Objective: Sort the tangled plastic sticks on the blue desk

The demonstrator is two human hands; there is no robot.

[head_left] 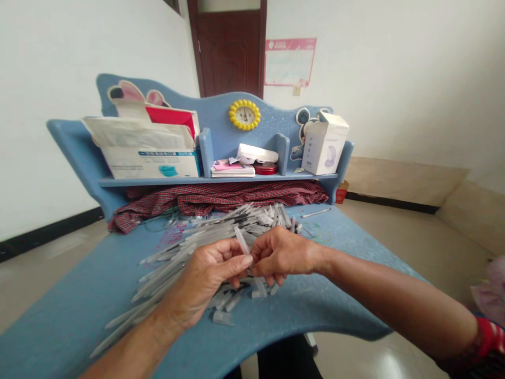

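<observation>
My left hand [215, 271] is closed, with a translucent whitish pen cap [241, 240] pinched between thumb and fingers and its end sticking up. Right against it, my right hand [281, 255] has its fingers curled into a pinch. Whatever sits in that pinch is hidden by the fingers. Beneath and behind both hands spreads a large heap of pale, clear-barrelled pens [169, 273], many pointing toward the lower left. Several loose clear caps [223, 317] lie on the blue desk [315, 321] just below my hands.
Along the desk's back lies a bunched red checked cloth [236, 196]. Above it, a blue shelf [158, 182] carries a mask box [158, 163], papers [232, 171], a red round tin [265, 169] and a white box [325, 145]. One single pen [315, 212] lies at the right rear.
</observation>
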